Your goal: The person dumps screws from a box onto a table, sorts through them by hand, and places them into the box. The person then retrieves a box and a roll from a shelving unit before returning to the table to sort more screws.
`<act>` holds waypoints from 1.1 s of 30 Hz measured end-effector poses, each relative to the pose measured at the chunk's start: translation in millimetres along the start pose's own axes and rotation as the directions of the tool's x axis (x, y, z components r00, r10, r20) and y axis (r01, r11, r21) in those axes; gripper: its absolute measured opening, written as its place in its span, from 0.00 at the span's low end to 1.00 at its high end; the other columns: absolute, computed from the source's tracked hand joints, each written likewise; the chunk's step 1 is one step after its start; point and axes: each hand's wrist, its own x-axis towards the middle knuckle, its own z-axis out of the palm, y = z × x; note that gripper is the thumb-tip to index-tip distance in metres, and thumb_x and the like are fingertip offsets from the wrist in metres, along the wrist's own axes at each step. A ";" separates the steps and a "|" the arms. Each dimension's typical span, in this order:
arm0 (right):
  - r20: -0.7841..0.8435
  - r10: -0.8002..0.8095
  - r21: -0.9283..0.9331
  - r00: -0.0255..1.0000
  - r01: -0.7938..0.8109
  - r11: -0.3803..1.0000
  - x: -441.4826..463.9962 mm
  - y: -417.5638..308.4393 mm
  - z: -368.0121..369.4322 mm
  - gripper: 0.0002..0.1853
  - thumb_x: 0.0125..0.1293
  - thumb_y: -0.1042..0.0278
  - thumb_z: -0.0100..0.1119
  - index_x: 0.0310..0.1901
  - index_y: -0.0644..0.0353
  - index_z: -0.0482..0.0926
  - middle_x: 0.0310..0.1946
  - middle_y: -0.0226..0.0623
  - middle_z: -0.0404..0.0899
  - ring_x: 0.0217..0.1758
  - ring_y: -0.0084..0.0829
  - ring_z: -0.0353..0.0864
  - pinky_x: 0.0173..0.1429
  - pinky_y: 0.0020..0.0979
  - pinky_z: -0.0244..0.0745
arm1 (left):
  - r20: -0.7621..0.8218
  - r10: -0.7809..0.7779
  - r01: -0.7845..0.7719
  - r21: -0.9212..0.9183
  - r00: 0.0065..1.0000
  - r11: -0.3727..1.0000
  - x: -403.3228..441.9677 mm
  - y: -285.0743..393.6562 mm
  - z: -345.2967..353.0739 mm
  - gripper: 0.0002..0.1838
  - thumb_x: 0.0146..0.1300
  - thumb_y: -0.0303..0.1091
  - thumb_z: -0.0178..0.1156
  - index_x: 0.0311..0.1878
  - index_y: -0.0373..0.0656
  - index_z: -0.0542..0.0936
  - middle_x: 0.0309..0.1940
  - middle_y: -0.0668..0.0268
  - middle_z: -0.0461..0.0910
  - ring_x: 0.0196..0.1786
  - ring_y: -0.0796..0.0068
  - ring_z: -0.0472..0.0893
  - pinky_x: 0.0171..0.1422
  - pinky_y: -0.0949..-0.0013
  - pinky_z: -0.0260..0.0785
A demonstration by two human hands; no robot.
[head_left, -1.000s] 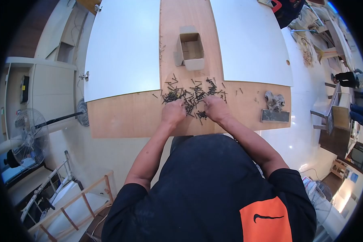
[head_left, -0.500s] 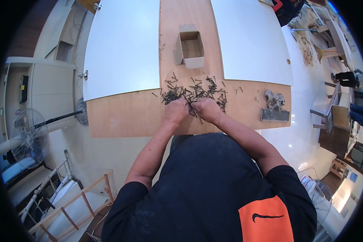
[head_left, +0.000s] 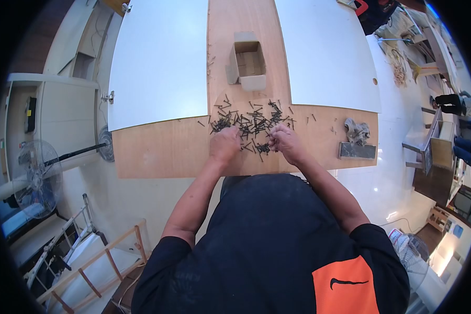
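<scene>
Dark screws lie in a loose heap on the wooden board, with a small cluster nearer my body. At the heap's left side my left hand is closed, its fingertips down among the screws; what they pinch is hidden. My right hand is at the heap's right edge, fingers curled together beside the near cluster. Whether a screw sits between those fingers is too small to make out. Beyond the heap stands an open cardboard box, its flaps folded out.
White panels lie on the board at left and right. A grey block and a crumpled cloth rest at the right end. A standing fan is off to the left, and a person is far right.
My right hand has moved right, away from my left hand, uncovering a small cluster of screws. My left hand has shifted slightly left.
</scene>
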 end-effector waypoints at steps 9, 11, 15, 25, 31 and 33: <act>0.047 0.149 0.187 0.988 -0.155 0.970 -35.0 13.0 -22.8 0.05 0.74 0.68 0.55 0.45 0.59 0.75 0.34 0.33 0.77 0.35 0.27 0.79 0.35 0.28 0.76 | 0.061 0.011 -0.015 0.066 0.998 0.998 12.9 18.8 -1.9 0.08 0.64 0.35 0.58 0.39 0.41 0.80 0.31 0.53 0.85 0.37 0.51 0.86 0.42 0.50 0.80; 0.048 0.148 0.165 0.988 -0.154 0.974 -34.6 15.8 -24.7 0.07 0.74 0.67 0.57 0.46 0.60 0.76 0.34 0.33 0.77 0.34 0.26 0.79 0.35 0.28 0.76 | 0.081 0.004 -0.010 0.070 0.997 0.997 10.9 16.9 0.2 0.09 0.64 0.36 0.58 0.40 0.41 0.80 0.31 0.53 0.85 0.37 0.50 0.87 0.43 0.49 0.80; 0.034 0.110 0.126 0.993 -0.113 0.986 -34.0 14.5 -24.1 0.08 0.74 0.65 0.58 0.47 0.60 0.76 0.34 0.32 0.77 0.34 0.24 0.79 0.35 0.26 0.76 | 0.053 -0.114 0.107 0.113 0.992 0.988 -6.8 23.4 3.6 0.12 0.64 0.37 0.60 0.47 0.45 0.83 0.35 0.53 0.86 0.40 0.51 0.86 0.45 0.50 0.79; 0.035 0.145 0.070 0.989 -0.147 0.987 -33.9 22.4 -31.5 0.08 0.75 0.65 0.56 0.47 0.60 0.75 0.35 0.32 0.76 0.35 0.26 0.79 0.36 0.28 0.77 | 0.101 0.055 -0.054 -0.016 0.993 0.998 -25.6 19.7 4.8 0.06 0.66 0.35 0.58 0.38 0.45 0.81 0.34 0.55 0.85 0.39 0.51 0.85 0.43 0.51 0.79; 0.042 0.157 0.077 0.987 -0.159 0.984 -36.5 17.3 -30.4 0.08 0.73 0.73 0.51 0.49 0.63 0.76 0.37 0.35 0.80 0.34 0.27 0.82 0.36 0.29 0.80 | 0.014 0.138 -0.138 0.019 0.990 0.990 -2.0 12.3 11.1 0.06 0.65 0.35 0.59 0.35 0.44 0.81 0.34 0.57 0.85 0.38 0.53 0.86 0.43 0.54 0.79; 0.023 0.180 0.067 0.983 -0.182 0.981 -37.4 16.2 -29.6 0.09 0.73 0.75 0.49 0.50 0.64 0.76 0.37 0.37 0.81 0.34 0.27 0.83 0.34 0.29 0.81 | 0.043 0.146 -0.148 0.059 0.988 0.987 6.3 13.0 11.3 0.07 0.65 0.35 0.59 0.34 0.44 0.80 0.33 0.55 0.84 0.36 0.53 0.86 0.41 0.54 0.80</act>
